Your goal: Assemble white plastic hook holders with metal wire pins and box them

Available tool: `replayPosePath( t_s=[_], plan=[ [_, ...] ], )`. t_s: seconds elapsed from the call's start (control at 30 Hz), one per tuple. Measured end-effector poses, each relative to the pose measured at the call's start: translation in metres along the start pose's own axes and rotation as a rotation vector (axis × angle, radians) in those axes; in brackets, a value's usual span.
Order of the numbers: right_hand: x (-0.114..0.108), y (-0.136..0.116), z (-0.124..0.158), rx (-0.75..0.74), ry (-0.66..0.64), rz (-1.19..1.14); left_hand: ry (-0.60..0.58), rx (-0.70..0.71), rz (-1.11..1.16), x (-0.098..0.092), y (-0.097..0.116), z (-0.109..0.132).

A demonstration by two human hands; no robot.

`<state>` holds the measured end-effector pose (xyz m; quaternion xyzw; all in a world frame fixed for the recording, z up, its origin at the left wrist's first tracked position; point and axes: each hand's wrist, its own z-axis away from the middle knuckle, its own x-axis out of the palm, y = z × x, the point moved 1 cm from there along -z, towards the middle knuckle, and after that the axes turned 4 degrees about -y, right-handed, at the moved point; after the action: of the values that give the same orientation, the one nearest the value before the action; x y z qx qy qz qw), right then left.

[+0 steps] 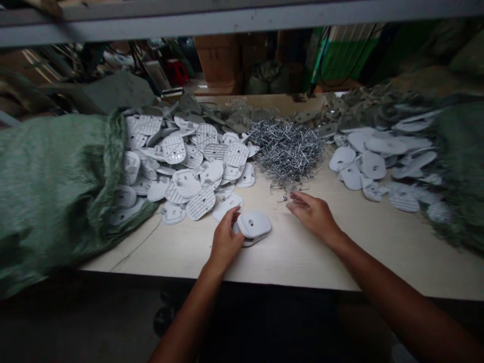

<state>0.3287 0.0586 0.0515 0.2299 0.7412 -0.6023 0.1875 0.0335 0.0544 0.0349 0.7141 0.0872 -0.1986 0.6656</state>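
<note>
My left hand (227,237) grips a pair of rounded white plastic plates (255,225), one over the other with a gap between them. The upper one has a small hole. Thumb and fingers close on their left end, just above the table. My right hand (312,214) is at the near edge of a heap of thin, shiny wire pieces (287,148). Its fingers are drawn together toward a few loose wire pieces; whatever sits between the fingertips is too small to make out. Left of the heap lies a large pile of white plates (185,181), some ribbed side up.
A green woven sack (60,186) lies open at the left, plates at its mouth. More white plates (372,164) lie at the right beside another green sack (463,166). Greyer plates (234,116) line the table's back. A metal bar (242,20) crosses above the wooden table (302,262).
</note>
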Motion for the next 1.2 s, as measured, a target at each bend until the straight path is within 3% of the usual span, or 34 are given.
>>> replayPosePath(
  t_s=[0.13, 0.23, 0.33, 0.43, 0.5, 0.6, 0.67, 0.9, 1.2],
  plan=[
    [0.003, 0.032, -0.026, 0.203, 0.079, -0.015, -0.170, 0.050, -0.324, -0.003, 0.015, 0.007],
    [0.013, 0.037, -0.044, 0.183, 0.104, 0.008, -0.278, 0.032, -0.405, 0.006, 0.030, 0.011],
    [0.002, 0.035, -0.057, 0.154, 0.183, 0.002, -0.335, 0.041, -0.348, 0.006, 0.030, 0.016],
    [-0.026, 0.035, -0.061, 0.135, 0.289, 0.013, -0.279, 0.026, -0.208, -0.003, 0.011, 0.020],
    [-0.041, 0.035, -0.059, 0.099, 0.263, 0.021, -0.180, -0.025, -0.086, -0.008, -0.006, 0.021],
    [-0.050, 0.035, -0.050, 0.060, 0.203, 0.034, -0.034, -0.090, 0.060, -0.008, -0.026, 0.021],
    [-0.052, 0.036, -0.043, 0.069, 0.246, 0.047, 0.020, -0.090, 0.098, -0.006, -0.032, 0.022],
    [-0.045, 0.051, -0.025, 0.097, 0.263, 0.052, 0.031, 0.013, 0.028, -0.003, -0.031, 0.023],
    [-0.039, 0.057, -0.040, 0.122, 0.329, 0.188, 0.029, 0.127, -0.081, 0.001, -0.030, 0.022]
  ],
)
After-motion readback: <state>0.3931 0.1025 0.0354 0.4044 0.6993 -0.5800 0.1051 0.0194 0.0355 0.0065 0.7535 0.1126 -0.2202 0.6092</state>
